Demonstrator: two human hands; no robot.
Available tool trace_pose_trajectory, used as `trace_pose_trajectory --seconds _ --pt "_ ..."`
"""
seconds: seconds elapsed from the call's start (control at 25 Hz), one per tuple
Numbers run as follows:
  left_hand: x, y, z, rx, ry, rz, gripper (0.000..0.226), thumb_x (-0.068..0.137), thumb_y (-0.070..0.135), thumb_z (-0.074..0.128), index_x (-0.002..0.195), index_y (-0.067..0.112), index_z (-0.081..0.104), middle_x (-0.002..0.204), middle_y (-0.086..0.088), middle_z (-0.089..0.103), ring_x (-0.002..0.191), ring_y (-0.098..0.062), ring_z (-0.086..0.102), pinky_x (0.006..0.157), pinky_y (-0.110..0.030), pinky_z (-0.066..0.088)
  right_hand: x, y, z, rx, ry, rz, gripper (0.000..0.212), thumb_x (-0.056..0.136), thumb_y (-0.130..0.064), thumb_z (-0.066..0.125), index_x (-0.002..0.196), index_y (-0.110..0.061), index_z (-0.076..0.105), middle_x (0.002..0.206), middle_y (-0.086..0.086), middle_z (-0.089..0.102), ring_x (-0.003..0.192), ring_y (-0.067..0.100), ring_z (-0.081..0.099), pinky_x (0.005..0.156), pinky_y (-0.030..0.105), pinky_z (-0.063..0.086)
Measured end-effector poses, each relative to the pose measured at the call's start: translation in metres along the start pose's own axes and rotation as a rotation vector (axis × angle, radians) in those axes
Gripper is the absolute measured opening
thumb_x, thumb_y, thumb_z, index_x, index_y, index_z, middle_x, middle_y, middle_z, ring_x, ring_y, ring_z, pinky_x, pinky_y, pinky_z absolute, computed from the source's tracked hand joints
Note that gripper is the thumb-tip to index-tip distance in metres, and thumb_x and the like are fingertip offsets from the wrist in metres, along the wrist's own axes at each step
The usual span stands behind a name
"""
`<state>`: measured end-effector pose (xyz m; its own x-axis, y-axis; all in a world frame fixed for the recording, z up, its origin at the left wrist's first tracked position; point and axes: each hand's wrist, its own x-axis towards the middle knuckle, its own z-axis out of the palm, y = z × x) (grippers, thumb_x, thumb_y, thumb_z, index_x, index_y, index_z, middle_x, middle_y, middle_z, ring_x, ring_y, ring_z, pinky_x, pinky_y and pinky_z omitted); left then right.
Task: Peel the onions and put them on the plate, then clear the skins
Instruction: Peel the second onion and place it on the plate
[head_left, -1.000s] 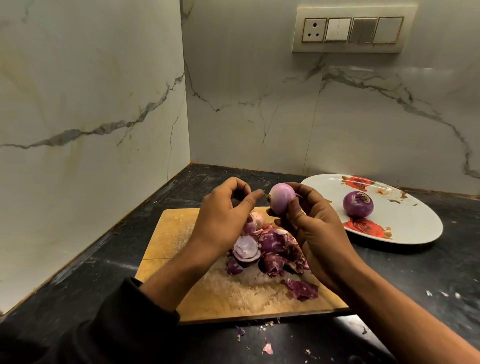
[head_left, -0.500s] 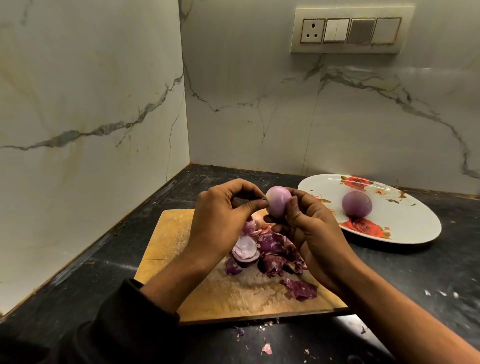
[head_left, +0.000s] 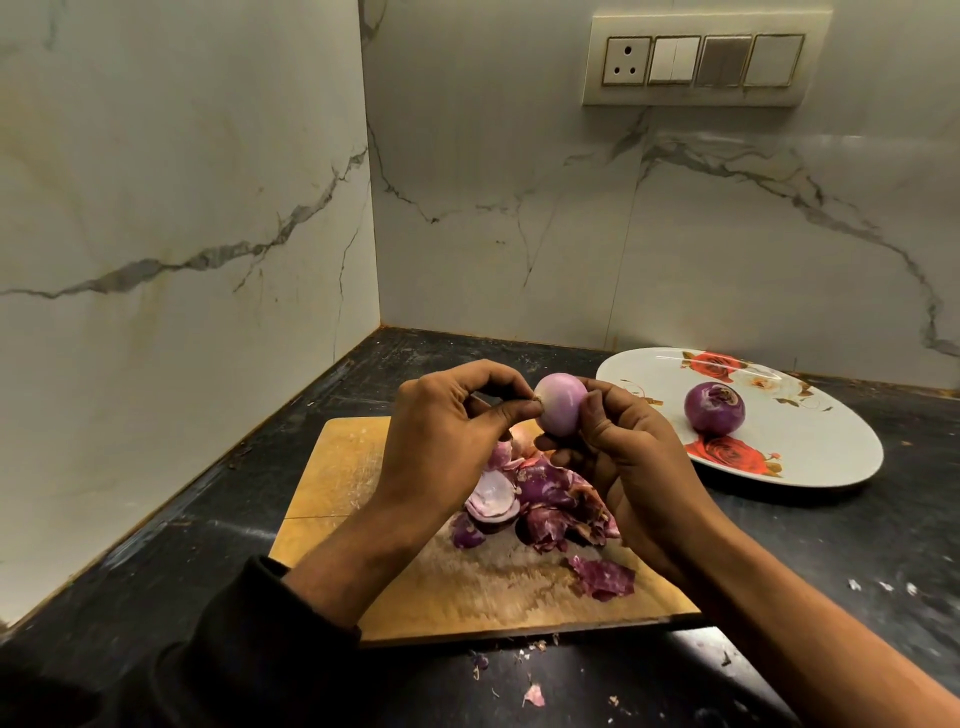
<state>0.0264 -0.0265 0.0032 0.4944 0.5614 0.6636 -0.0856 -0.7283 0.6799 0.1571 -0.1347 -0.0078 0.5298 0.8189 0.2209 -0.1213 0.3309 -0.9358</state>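
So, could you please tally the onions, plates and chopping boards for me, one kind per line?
Onions: 2, one held in both hands, one on the plate
Plates: 1
Chopping boards: 1
Total: 4

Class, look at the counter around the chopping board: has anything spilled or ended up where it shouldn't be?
Yes. Small skin scraps lie on the black counter in front of the board, off the main skin pile.
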Motion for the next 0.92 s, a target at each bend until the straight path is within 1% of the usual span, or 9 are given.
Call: trace_pose_trajectory --seconds 0.2,0.32,0.44,0.6,0.72,0.8,0.92 --pt "-0.001 -0.0012 0.0003 -0.025 -0.019 -0.011 0.018 0.082 0.01 0.077 0.088 0.026 0.072 0.078 0.017 0.071 0.063 -0.003 0.069 0.058 -0.017 0.057 -0.0005 0.0018 0.0011 -0.021 0.017 -0.016 0.035 0.081 -0.032 0.059 0.11 -0.013 0.067 0.096 0.012 0.073 0.071 0.02 0.071 0.062 0.023 0.057" --pt "-0.0016 -0.0015 0.0009 -0.019 -0.035 -0.018 0.02 0.085 0.006 0.074 0.089 0.025 0.07 0.079 0.015 0.07 0.065 -0.003 0.069 0.057 -0.015 0.055 -0.001 0.0034 0.0027 -0.023 0.031 -0.014 0.038 0.08 -0.033 0.059 0.112 -0.013 0.066 0.098 0.013 0.073 0.07 0.019 0.071 0.062 0.022 0.057" --pt "-0.0016 -0.0024 0.0015 -0.013 -0.082 -0.027 0.021 0.088 0.001 0.07 0.091 0.022 0.069 0.079 0.011 0.069 0.066 -0.003 0.069 0.057 -0.013 0.053 -0.001 0.0049 0.0029 -0.003 0.041 -0.004 0.036 0.079 -0.034 0.059 0.107 -0.014 0.067 0.091 0.008 0.075 0.069 0.019 0.071 0.06 0.021 0.057" --pt "-0.0008 -0.0027 0.0044 -0.043 -0.083 -0.06 0.017 0.092 0.004 0.065 0.093 0.021 0.066 0.082 0.009 0.069 0.069 -0.005 0.07 0.059 -0.015 0.054 -0.0003 0.0053 0.0053 0.058 0.044 0.007 0.038 0.081 -0.033 0.059 0.109 -0.009 0.065 0.09 0.009 0.076 0.073 0.021 0.073 0.06 0.021 0.057" --pt "0.0011 -0.0042 0.0085 -0.119 -0.054 -0.129 0.016 0.094 0.008 0.063 0.096 0.023 0.066 0.088 0.01 0.07 0.078 -0.002 0.07 0.061 -0.016 0.055 0.0009 0.0046 0.0049 0.073 0.073 -0.024 0.036 0.081 -0.029 0.061 0.113 -0.013 0.064 0.103 0.011 0.074 0.086 0.026 0.075 0.065 0.023 0.058" --pt "0.0017 -0.0048 0.0091 -0.142 -0.015 -0.155 0.015 0.091 0.012 0.067 0.098 0.025 0.069 0.09 0.012 0.072 0.082 0.0 0.071 0.065 -0.016 0.056 0.001 0.0037 0.0038 0.031 0.084 -0.051 0.037 0.081 -0.028 0.062 0.116 -0.016 0.063 0.113 0.012 0.07 0.094 0.029 0.074 0.069 0.026 0.059" --pt "0.0011 -0.0056 0.0076 -0.128 0.017 -0.127 0.02 0.087 0.016 0.073 0.105 0.024 0.073 0.091 0.016 0.073 0.08 0.002 0.072 0.067 -0.013 0.055 -0.0004 0.003 0.0036 -0.051 0.071 -0.094 0.04 0.082 -0.028 0.064 0.12 -0.015 0.061 0.118 0.012 0.067 0.095 0.028 0.074 0.076 0.031 0.06"
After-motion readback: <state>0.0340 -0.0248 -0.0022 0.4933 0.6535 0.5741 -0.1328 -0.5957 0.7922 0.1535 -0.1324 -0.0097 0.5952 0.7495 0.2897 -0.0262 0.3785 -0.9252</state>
